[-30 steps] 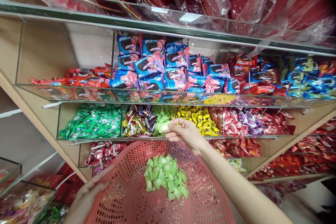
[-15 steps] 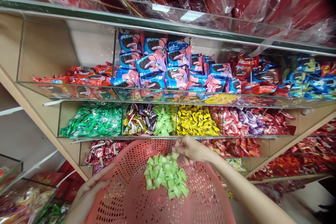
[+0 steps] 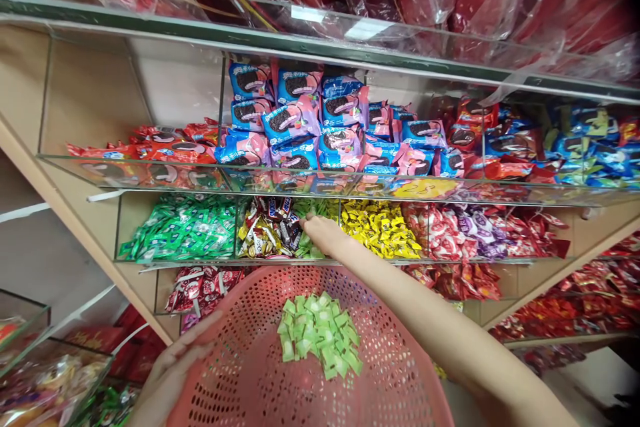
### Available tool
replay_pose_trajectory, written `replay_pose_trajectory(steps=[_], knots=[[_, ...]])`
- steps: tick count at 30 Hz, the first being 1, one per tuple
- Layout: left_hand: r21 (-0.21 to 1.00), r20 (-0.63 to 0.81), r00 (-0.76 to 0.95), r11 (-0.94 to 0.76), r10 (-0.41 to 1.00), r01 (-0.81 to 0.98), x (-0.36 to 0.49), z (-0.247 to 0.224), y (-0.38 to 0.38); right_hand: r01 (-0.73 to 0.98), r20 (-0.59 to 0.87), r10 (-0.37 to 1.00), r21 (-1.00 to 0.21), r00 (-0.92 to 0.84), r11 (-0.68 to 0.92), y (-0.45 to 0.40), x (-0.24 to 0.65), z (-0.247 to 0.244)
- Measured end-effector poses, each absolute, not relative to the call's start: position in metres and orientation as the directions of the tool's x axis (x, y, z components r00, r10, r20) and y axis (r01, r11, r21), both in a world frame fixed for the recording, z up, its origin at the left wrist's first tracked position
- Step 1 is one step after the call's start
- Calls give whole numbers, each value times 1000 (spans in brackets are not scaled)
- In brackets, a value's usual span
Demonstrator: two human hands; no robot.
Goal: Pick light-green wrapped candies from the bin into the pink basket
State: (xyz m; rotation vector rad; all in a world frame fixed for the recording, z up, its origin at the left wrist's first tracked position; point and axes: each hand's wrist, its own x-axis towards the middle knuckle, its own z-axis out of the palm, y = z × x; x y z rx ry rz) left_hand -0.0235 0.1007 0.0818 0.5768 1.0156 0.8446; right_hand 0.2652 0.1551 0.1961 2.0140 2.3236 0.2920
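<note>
Head view: left hand [image 3: 173,367] grips pink basket [image 3: 260,380] by its left side, likely steadying it near the shelf's front edge [image 3: 175,261]. Right hand [image 3: 324,233] at shelf's green sweets [image 3: 306,248]; fingertips obscured, can't tell grip. Green packets [image 3: 320,330] bunched mid-basket, probably by its curve.

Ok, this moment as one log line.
left hand: holds pink basket | right hand: at shelf's light-green candies, grip unclear | in basket: light-green pile
</note>
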Motion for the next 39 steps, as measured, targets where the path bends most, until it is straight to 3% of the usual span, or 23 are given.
replay_pose_trajectory(steps=[10,18,20,22,24,25,27,29,39], knots=[[779,-498,227,547,837,-307,-20,87,98,963,66,985,228,-162,144,156,267,185],[809,-482,203,522,852,-270,-25,76,105,969,124,971,165,-206,185,135,266,198],[781,-494,238,547,836,-302,-25,77,104,978,201,959,-6,-201,206,131,269,195],[758,-501,260,564,825,-329,-25,77,104,883,247,961,-412,-128,223,128,272,189],[753,-502,264,567,823,-334,-26,75,105,538,180,983,-827,-21,163,124,275,182],[756,-501,262,564,825,-331,-27,74,106,340,110,994,-935,7,101,121,276,178],[761,-498,257,559,828,-330,-29,71,106,36,-14,1000,-999,16,-14,114,278,174],[757,-499,257,561,827,-336,-29,71,106,-110,-80,997,-991,-2,-80,108,280,172],[784,-452,272,524,850,-334,-28,68,107,-212,-89,995,-974,53,-76,101,289,167]])
